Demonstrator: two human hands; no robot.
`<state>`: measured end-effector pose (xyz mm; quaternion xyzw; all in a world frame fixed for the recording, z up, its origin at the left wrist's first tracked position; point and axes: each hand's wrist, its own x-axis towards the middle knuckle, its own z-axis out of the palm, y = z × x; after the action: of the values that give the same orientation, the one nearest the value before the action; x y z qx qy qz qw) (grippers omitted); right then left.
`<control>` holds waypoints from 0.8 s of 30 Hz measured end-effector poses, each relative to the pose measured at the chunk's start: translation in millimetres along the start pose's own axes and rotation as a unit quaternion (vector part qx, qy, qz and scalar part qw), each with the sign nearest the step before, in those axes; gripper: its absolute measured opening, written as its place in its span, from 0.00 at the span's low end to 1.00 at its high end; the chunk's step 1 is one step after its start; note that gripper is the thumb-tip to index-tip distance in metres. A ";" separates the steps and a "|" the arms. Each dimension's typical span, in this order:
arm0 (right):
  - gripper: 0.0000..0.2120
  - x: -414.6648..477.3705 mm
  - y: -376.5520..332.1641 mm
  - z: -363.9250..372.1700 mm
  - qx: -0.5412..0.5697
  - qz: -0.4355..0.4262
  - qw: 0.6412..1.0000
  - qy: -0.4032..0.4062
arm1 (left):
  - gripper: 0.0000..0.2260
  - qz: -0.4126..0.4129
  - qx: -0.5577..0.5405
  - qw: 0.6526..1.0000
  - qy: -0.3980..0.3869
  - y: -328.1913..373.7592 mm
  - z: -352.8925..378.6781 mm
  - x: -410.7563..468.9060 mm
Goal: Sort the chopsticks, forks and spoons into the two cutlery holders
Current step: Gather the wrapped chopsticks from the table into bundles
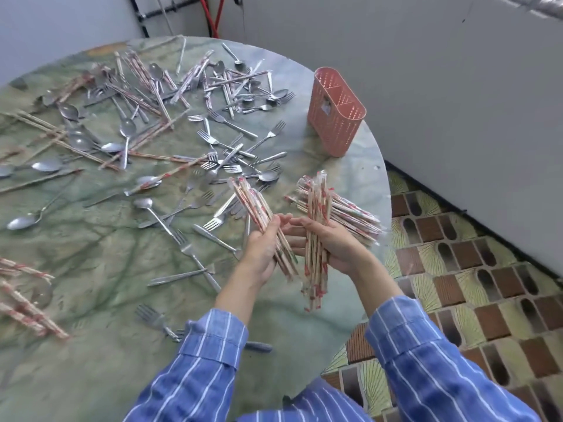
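My left hand (263, 248) grips a bundle of wrapped chopsticks (259, 208) that slants up to the left. My right hand (330, 243) holds a second, more upright bundle of wrapped chopsticks (316, 205); the fingertips of both hands nearly meet. Behind my right hand a pile of wrapped chopsticks (355, 216) lies by the table's right edge. A pink perforated cutlery holder (335, 117) with dividers stands empty at the far right of the table. Forks (231, 147), spoons (126, 130) and more wrapped chopsticks (146, 83) lie scattered over the table. Only one holder is in view.
The round green marbled table (100, 260) drops off at its right edge onto a patterned tiled floor (457, 269). A white wall (426, 86) runs behind the holder. More wrapped chopsticks (27, 306) lie at the left edge. Red and black pipes (213, 16) stand in the far corner.
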<state>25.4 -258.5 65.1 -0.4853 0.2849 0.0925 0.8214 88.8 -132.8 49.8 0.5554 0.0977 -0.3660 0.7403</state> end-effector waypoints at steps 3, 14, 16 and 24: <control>0.16 -4.3 -4.1 -14.0 0.015 -0.002 1.000 0.009 | 0.10 -0.008 -0.006 1.000 0.001 -1.5 6.0 -0.1; 0.15 24.9 -53.9 -73.9 -0.065 0.024 0.998 -0.006 | 0.04 -0.033 -0.012 0.993 0.109 -26.8 60.0 37.9; 0.15 35.5 -69.8 -88.3 -0.097 0.029 0.995 -0.007 | 0.04 -0.035 -0.032 0.991 0.127 -32.2 77.8 46.8; 0.17 75.9 -111.6 -127.5 -0.394 0.034 0.918 -0.023 | 0.16 -0.086 0.004 0.985 0.150 -67.7 127.3 77.7</control>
<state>87.3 -433.4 59.1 -0.7577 0.2229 0.2364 0.5659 66.8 -288.0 2.4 0.5963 0.2534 -0.3417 0.6808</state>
